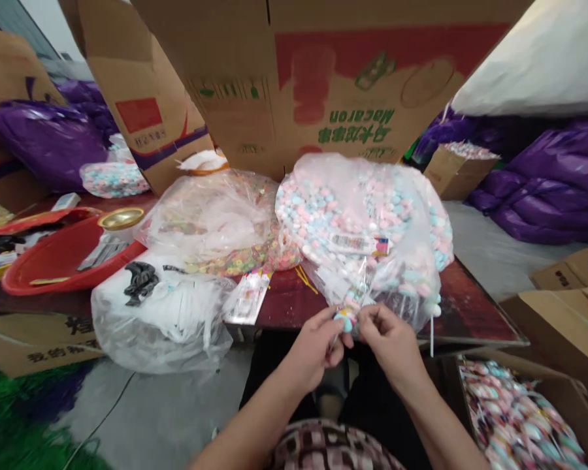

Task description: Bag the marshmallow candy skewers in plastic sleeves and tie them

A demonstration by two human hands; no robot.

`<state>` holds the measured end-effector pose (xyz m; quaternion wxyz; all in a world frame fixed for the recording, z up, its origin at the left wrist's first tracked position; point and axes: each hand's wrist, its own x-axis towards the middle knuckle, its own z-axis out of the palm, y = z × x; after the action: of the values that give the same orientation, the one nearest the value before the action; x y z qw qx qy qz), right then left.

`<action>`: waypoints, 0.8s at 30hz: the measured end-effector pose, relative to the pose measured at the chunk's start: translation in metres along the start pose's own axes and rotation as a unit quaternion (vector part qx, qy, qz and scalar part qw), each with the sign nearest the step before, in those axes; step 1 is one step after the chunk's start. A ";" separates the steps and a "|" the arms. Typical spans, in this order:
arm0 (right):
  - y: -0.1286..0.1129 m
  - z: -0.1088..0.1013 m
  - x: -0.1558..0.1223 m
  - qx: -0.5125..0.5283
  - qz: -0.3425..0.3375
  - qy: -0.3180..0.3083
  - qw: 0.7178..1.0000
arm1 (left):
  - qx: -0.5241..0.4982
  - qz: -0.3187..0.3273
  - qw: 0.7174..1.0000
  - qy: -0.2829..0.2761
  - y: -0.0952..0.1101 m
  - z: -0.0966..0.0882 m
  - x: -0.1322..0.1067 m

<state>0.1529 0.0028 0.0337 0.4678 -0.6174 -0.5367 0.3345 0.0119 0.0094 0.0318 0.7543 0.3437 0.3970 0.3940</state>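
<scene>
My left hand is closed around a small wrapped marshmallow skewer with blue, pink and yellow pieces in clear film. My right hand pinches at the right side of the same packet, its thumb and forefinger together; what exactly lies between those fingertips is too small to make out. Just beyond my hands lies a big clear bag of pink, blue and white marshmallows. A printed packet rests on that bag. A white stick hangs down at the table edge, with a marshmallow at its top.
Left of the marshmallows are a bag of colourful ring-shaped candies, a bag of white sticks and a red basin. Yellow ties lie on the dark red table. A large carton stands behind; wrapped sweets fill a box lower right.
</scene>
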 end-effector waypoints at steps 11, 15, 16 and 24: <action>0.001 0.001 -0.005 0.009 -0.018 -0.032 0.999 | 0.121 0.048 0.991 0.039 -0.018 -0.002 0.009; 0.016 0.004 -0.002 -0.013 -0.022 -0.037 0.999 | 0.082 0.040 0.995 0.047 -0.022 -0.003 0.011; 0.020 0.004 -0.001 -0.017 -0.020 -0.034 0.999 | 0.067 0.036 0.996 0.053 -0.023 -0.002 0.012; 0.025 0.004 -0.005 0.005 -0.034 0.023 0.999 | 0.041 0.010 0.997 0.064 -0.027 -0.003 0.017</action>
<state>0.1567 -0.0011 0.0079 0.4942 -0.6038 -0.5448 0.3073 0.0240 0.0126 0.0026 0.7089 0.3521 0.4567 0.4061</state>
